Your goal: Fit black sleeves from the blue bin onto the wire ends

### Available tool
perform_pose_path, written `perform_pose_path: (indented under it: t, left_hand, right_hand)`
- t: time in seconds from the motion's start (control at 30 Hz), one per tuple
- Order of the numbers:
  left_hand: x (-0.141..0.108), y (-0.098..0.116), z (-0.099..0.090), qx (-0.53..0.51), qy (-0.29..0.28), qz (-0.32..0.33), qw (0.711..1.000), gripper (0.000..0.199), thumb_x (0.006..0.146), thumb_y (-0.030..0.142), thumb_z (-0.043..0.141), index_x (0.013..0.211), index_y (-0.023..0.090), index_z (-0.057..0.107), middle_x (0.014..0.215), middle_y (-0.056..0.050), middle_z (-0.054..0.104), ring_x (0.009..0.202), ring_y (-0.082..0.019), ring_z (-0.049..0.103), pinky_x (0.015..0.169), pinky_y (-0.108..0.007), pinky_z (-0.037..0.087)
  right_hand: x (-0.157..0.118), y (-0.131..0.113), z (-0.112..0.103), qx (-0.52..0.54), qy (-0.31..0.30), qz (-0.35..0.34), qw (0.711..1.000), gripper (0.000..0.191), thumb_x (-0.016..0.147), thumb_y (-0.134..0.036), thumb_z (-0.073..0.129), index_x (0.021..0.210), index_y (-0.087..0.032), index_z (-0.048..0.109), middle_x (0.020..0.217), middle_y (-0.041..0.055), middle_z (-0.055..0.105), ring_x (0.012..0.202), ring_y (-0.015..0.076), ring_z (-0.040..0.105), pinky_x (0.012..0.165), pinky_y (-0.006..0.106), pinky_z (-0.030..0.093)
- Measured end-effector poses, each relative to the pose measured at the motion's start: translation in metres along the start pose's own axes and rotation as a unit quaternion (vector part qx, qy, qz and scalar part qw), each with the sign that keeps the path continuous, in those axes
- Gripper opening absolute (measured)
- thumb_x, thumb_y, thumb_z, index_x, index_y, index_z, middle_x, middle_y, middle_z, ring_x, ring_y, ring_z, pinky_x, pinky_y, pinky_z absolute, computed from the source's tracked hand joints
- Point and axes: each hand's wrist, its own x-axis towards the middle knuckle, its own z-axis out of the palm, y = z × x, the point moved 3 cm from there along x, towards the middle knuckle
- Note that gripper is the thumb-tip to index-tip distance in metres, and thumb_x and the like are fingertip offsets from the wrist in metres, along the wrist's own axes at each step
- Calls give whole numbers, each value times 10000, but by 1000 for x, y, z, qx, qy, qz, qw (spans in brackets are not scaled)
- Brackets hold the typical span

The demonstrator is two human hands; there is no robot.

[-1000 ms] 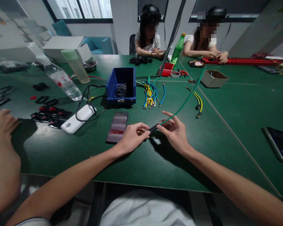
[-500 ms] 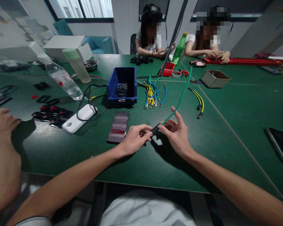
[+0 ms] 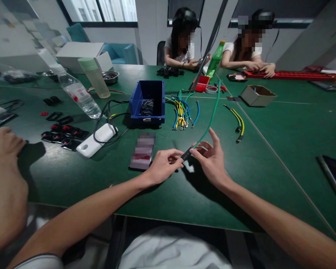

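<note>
Between my hands is a small black sleeve with a green wire rising from its upper end. My left hand pinches the sleeve's lower end between thumb and fingers. At its upper end, where the wire enters, my right hand grips with the thumb, index finger raised. A phone lies just left of my left hand. Beyond my hands is a bundle of yellow, blue and green wires, beside a blue bin holding small dark parts.
A white power bank with black cables and several black-and-red parts lie at left. Another person's hand rests at the left edge. A cardboard box and yellow wires are at right. Two people sit across the table.
The green wire's free end has swung a little to the left. The whole view has shifted slightly, while both hands keep nearly the same hold on the sleeve.
</note>
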Motion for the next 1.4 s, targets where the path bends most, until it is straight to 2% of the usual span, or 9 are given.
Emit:
perform_pose_path:
  t: [0.17, 0.47, 0.77, 0.9, 1.03, 1.17, 1.3, 1.4]
  left_hand:
    - [0, 1, -1, 24, 9, 9, 1000, 231, 833, 228, 579, 1023, 122, 656, 823, -76, 706, 752, -168, 692, 718, -270, 541]
    - [-1, 11, -2, 82, 5, 51, 995, 291, 855, 179, 499, 1091, 159, 668, 898, -60, 712, 807, -158, 675, 755, -277, 542]
    - [2, 13, -6, 127, 38, 51, 990, 281, 842, 146, 479, 1045, 156, 674, 910, -60, 719, 778, -151, 689, 691, -251, 537]
    - [5, 17, -13, 152, 69, 71, 983, 269, 835, 145, 485, 1023, 161, 677, 909, -59, 724, 769, -151, 688, 699, -258, 542]
    - [13, 23, -32, 181, 165, 107, 964, 222, 833, 169, 506, 981, 162, 671, 909, -60, 722, 796, -160, 689, 734, -274, 550]
    - [30, 34, -61, 228, 271, 157, 922, 207, 829, 179, 512, 978, 167, 655, 896, -54, 716, 792, -159, 684, 734, -272, 542]
    - [60, 54, -99, 279, 361, 186, 870, 226, 823, 167, 489, 997, 161, 632, 908, -49, 709, 785, -148, 674, 721, -250, 519]
    - [90, 63, -127, 345, 388, 178, 836, 213, 802, 152, 482, 933, 156, 649, 894, -47, 706, 795, -151, 660, 778, -257, 497]
  right_hand:
    - [2, -2, 1, -11, -13, -30, 999, 865, 747, -259, 700, 1450, -365, 207, 866, -3, 622, 759, 170, 641, 757, 399, 564]
    - [7, 1, -5, -18, -18, -29, 999, 872, 741, -276, 717, 1446, -369, 213, 876, -6, 614, 752, 171, 641, 762, 398, 563]
    - [12, 2, -10, -12, -21, -38, 999, 899, 738, -295, 709, 1461, -364, 179, 878, 0, 616, 736, 172, 642, 765, 409, 567]
    - [16, 2, -15, -23, -11, -44, 999, 891, 736, -295, 701, 1465, -353, 192, 879, 7, 616, 727, 172, 637, 744, 396, 567]
    - [24, 3, -23, -32, -2, -45, 998, 882, 729, -275, 692, 1465, -342, 210, 869, 4, 617, 713, 163, 629, 729, 372, 555]
    - [33, 5, -32, -36, 0, -51, 998, 884, 720, -252, 684, 1469, -345, 223, 853, -4, 608, 718, 157, 622, 720, 352, 543]
    - [41, 6, -41, -39, 3, -61, 997, 875, 705, -243, 697, 1460, -344, 264, 844, -9, 597, 729, 156, 611, 725, 346, 534]
    - [47, 7, -49, -45, 16, -63, 997, 893, 688, -233, 708, 1458, -350, 271, 844, -12, 584, 728, 154, 607, 719, 339, 530]
